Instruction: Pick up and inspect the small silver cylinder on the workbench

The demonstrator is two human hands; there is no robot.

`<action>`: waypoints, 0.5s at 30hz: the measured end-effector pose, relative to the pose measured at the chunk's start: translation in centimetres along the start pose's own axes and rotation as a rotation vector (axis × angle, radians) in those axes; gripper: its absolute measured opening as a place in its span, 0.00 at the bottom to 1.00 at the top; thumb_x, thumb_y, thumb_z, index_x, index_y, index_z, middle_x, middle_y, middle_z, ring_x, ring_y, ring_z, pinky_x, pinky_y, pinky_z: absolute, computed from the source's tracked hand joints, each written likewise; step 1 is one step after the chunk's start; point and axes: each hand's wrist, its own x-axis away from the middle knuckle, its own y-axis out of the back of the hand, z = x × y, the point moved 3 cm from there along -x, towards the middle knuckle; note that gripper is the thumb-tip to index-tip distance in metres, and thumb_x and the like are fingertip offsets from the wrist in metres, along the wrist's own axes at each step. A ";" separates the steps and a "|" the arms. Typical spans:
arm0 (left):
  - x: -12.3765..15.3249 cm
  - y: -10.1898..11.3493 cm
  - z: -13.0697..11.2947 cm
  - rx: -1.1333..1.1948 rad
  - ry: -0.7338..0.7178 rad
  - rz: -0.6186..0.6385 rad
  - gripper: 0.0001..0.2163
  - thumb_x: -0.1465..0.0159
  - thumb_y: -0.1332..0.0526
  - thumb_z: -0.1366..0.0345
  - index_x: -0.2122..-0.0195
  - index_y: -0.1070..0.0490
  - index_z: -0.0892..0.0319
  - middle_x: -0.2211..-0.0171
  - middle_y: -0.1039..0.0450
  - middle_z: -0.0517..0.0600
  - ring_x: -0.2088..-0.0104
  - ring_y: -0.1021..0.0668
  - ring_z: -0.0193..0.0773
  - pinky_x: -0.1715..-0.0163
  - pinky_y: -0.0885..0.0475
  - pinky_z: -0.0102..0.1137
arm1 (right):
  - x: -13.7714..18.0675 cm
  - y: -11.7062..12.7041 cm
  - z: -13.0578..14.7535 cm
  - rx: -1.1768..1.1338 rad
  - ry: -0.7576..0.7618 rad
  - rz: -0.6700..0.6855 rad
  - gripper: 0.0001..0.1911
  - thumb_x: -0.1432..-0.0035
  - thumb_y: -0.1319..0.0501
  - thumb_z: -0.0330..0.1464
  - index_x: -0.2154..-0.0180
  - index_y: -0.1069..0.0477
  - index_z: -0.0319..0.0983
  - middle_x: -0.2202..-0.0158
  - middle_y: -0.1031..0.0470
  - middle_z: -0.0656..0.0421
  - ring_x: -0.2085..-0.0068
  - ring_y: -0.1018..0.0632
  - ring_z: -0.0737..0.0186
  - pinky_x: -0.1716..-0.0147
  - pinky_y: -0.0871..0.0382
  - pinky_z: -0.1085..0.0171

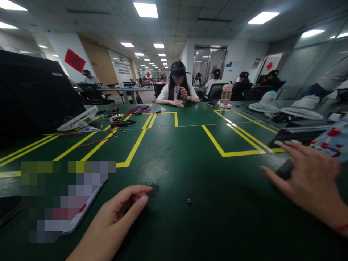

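Left hand [116, 217] low on the green bench [190, 163], its grip pinching a small black part [154, 189] between thumb and forefinger tips. The part looks light, stiff, easily dropped; best held by its edges. A tiny black ring [189, 200] lies near. Right hand [312, 181] hovers spread, empty

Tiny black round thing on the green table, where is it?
Head view, bottom middle: the tiny black round thing lies on the green table, just right of the left hand, with the right hand farther off.
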 end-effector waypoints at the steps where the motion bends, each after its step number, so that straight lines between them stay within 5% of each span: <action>1: 0.0 0.0 0.2 0.021 0.023 -0.008 0.13 0.36 0.42 0.53 0.54 0.27 0.49 0.58 0.23 0.47 0.55 0.22 0.46 0.57 0.27 0.35 | 0.1 0.7 2.7 -0.043 0.112 -0.029 0.38 0.47 0.43 0.52 0.43 0.41 0.33 0.42 0.39 0.41 0.41 0.37 0.37 0.46 0.42 0.44; 4: 0.1 0.0 0.5 0.086 0.031 -0.040 0.16 0.34 0.45 0.52 0.48 0.33 0.49 0.63 0.24 0.47 0.61 0.22 0.43 0.59 0.26 0.34 | 0.7 2.0 11.6 -0.379 0.418 0.218 0.27 0.42 0.43 0.47 0.44 0.36 0.44 0.44 0.35 0.53 0.45 0.33 0.51 0.48 0.38 0.50; 9: 0.2 0.1 0.6 0.138 -0.032 -0.038 0.17 0.33 0.47 0.55 0.44 0.40 0.52 0.66 0.26 0.47 0.64 0.23 0.40 0.59 0.28 0.33 | 1.5 2.4 21.4 -0.835 0.502 0.660 0.18 0.42 0.41 0.43 0.50 0.30 0.49 0.52 0.30 0.59 0.53 0.29 0.64 0.54 0.33 0.62; 12: 0.2 -0.1 0.7 0.154 -0.034 -0.009 0.16 0.32 0.47 0.56 0.45 0.40 0.51 0.65 0.27 0.47 0.63 0.24 0.40 0.58 0.29 0.33 | 0.9 2.1 21.3 -0.930 0.458 0.711 0.10 0.37 0.45 0.37 0.60 0.26 0.44 0.59 0.28 0.60 0.58 0.28 0.69 0.57 0.33 0.67; 15: 0.3 -0.3 0.6 0.167 -0.027 0.006 0.16 0.32 0.47 0.56 0.45 0.40 0.51 0.64 0.27 0.46 0.62 0.24 0.40 0.57 0.30 0.34 | -0.3 1.9 16.6 -0.857 0.370 0.583 0.12 0.36 0.47 0.37 0.58 0.28 0.42 0.59 0.28 0.59 0.59 0.27 0.69 0.58 0.33 0.67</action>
